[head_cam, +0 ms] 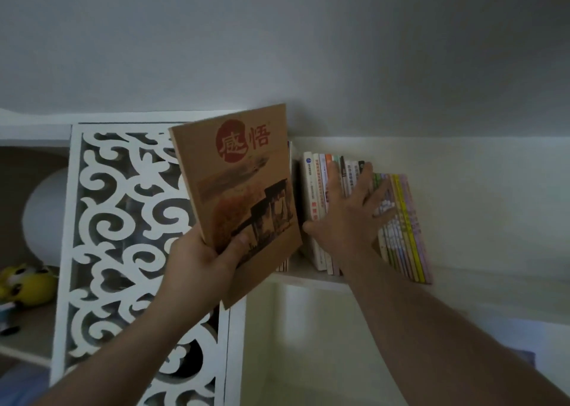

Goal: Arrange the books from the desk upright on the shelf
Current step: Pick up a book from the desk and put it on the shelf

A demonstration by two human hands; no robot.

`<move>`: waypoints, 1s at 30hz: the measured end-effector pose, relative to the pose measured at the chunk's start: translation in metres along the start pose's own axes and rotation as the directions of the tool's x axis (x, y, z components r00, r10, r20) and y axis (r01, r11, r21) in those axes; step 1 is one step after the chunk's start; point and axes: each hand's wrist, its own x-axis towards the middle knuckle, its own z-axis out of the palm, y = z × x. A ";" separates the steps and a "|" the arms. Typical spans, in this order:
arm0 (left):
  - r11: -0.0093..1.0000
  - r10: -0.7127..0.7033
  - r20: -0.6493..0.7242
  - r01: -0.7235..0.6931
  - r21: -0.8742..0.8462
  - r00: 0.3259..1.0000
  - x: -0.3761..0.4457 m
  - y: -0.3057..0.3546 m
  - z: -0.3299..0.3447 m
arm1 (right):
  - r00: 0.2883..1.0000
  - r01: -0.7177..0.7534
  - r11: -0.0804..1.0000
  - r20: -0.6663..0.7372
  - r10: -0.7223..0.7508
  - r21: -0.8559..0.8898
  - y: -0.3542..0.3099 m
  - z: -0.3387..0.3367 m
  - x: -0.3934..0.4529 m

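My left hand (200, 260) grips a tan book (240, 174) with red characters on its cover by the lower corner, thumb on the cover. It is raised upright in front of the left end of the white shelf (308, 277). A row of upright books (404, 226) stands on that shelf, leaning a little to the left. My right hand (348, 217) lies flat against their spines with straight, spread fingers. A narrow gap shows between the tan book and the row.
A white fretwork panel (123, 226) stands left of the shelf. Further left, a cubby holds a white globe (46, 211) and a yellow plush toy (26, 282). Bare shelf board (499, 291) extends right of the row. A wall rises above.
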 end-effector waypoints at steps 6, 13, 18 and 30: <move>0.964 0.263 -0.044 -0.260 0.050 0.964 -0.007 0.033 0.043 | 0.997 0.051 0.998 -0.061 -0.049 0.032 0.030 0.002 0.000; 0.970 0.240 0.008 -0.241 0.025 0.971 -0.016 0.041 0.117 | 0.994 0.037 0.995 -0.109 -0.027 0.092 0.054 -0.001 0.003; 0.976 0.216 0.056 -0.216 -0.008 0.975 0.008 0.050 0.172 | 0.991 0.087 0.988 -0.109 -0.074 0.125 0.053 -0.003 -0.003; 0.910 -0.212 0.324 0.307 -0.279 0.922 0.073 0.009 0.194 | 0.982 0.180 0.977 -0.084 -0.171 0.112 0.059 -0.001 -0.007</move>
